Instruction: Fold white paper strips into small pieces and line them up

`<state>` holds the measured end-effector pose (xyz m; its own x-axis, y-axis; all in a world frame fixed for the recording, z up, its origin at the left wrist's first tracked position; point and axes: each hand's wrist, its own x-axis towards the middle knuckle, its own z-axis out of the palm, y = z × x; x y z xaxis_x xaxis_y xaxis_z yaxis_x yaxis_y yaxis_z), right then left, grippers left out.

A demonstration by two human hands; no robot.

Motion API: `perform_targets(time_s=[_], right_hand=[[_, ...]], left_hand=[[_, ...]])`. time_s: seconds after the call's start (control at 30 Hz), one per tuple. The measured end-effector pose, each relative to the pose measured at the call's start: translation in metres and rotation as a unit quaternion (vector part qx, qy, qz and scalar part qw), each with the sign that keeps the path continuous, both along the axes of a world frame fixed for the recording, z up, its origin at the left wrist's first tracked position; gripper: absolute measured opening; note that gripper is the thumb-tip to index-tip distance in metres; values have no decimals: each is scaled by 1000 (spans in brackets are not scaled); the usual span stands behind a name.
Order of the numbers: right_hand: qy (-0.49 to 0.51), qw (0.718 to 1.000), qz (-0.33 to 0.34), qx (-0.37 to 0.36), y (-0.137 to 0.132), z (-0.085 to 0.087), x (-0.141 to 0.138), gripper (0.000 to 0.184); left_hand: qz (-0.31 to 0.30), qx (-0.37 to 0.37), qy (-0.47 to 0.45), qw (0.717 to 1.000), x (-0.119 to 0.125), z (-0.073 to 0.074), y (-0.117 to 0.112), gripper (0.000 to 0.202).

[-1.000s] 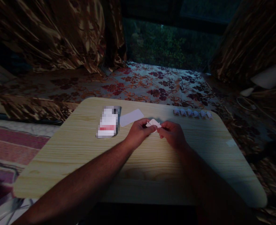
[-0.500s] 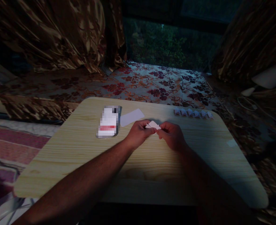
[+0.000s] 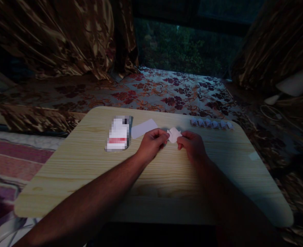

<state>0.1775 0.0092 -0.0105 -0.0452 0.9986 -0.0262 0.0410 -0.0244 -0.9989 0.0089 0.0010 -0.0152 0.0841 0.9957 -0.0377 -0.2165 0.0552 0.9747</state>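
Between my hands is a small folded piece of white paper (image 3: 174, 135), roughly diamond-shaped with points at its sides. My left hand (image 3: 153, 142) pinches its left corner between thumb and fingers. On the other side, my right hand (image 3: 192, 144) has the right corner in a pinch. Beyond my left hand a flat white paper sheet (image 3: 144, 128) lies on the table. A row of several small folded paper pieces (image 3: 211, 123) runs along the far right edge.
The light wooden table (image 3: 89, 175) has rounded corners. A blurred-out phone-like object (image 3: 118, 134) lies left of the sheet. A small pale scrap (image 3: 254, 156) is near the right edge. Behind are a floral-covered ledge (image 3: 177, 87) and curtains (image 3: 71, 37); a white lamp (image 3: 295, 83) stands right.
My hands have moved slightly apart, and the folded paper between them has opened to show a wider diamond face. The things on the table have stayed put.
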Motion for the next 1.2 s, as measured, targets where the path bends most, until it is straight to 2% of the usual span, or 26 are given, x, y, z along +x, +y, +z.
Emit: perform_targets(time_s=[0.37, 0.5, 0.67, 0.83, 1.0, 1.2], right_hand=[[44, 997, 71, -6, -3, 4, -2, 8], [-31, 997, 63, 10, -6, 7, -3, 10], [-110, 993, 30, 34, -7, 9, -2, 20], [-108, 994, 13, 34, -7, 10, -2, 20], [-85, 995, 41, 25, -7, 11, -3, 13], [-124, 990, 53, 28, -7, 11, -3, 13]], left_hand=[[21, 16, 57, 998, 0, -3, 0, 23], [12, 19, 76, 997, 1, -3, 1, 25], [-4, 22, 101, 995, 1, 4, -2, 29], [-16, 28, 97, 995, 1, 8, -5, 30], [-11, 32, 84, 996, 1, 6, -4, 26], [-21, 41, 84, 995, 2, 6, -4, 22]])
